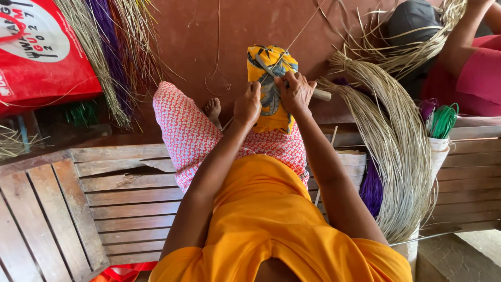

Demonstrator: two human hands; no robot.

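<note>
Slatted wooden bench carries seated person, pale straw bundle.

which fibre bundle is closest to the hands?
The big pale straw-coloured bundle arching just beside the right hand. The purple-and-straw bundle lies far off at top left, by the red bag.

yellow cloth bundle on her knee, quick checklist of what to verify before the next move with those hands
1. Both hands on the work: ok. The left hand and right hand both rest on the yellow patterned cloth.
2. Cloth supported: ok, it lies over the knee.
3. Strand under control: cannot tell. A pale fibre strand runs up from the cloth, but the fingers hide where it is pinched.
4. Stick in place: ok. A wooden stick pokes out beside the right hand.
5. Spare material in reach: ok. The straw bundle lies to the right on the wooden bench.
6. Neighbour clear: ok. Another person's arm is apart from the work.
</note>
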